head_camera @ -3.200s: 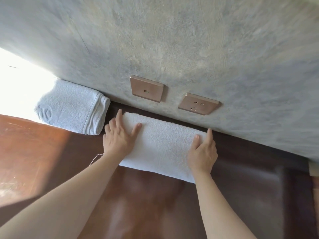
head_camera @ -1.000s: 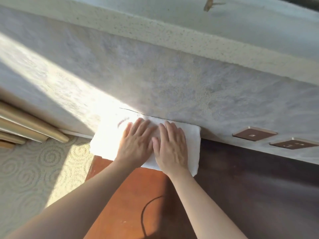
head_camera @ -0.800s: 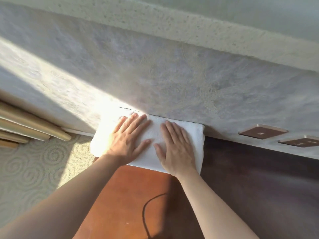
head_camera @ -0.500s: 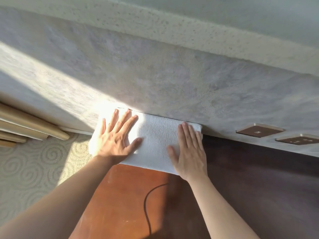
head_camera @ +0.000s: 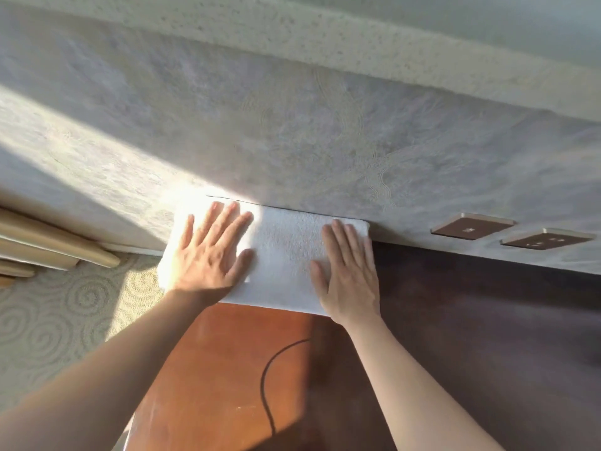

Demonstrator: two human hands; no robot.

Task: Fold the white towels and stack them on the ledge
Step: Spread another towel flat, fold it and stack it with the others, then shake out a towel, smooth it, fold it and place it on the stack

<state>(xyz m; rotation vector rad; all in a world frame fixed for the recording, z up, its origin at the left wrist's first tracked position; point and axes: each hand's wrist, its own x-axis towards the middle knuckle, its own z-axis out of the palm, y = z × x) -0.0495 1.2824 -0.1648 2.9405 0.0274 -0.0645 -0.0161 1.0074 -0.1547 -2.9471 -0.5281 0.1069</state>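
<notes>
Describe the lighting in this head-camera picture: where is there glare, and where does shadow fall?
Head view: hard sunlight from the left blows out the left end of the white towel under the left hand; the right hand lies in softer light; the wooden ledge is shadowed on its right part; a thin curved shadow crosses its lit part.

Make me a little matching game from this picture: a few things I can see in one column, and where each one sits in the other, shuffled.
Things:
1. left hand
2. right hand
3. wall sockets
4. patterned carpet

Places:
A. set in the grey wall, off to the right
B. flat on the sunlit end of the white towel
C. floor beyond the left end of the wooden ledge
D. flat on the shaded end of the white towel

Pairs: 1-B, 2-D, 3-A, 4-C
</notes>
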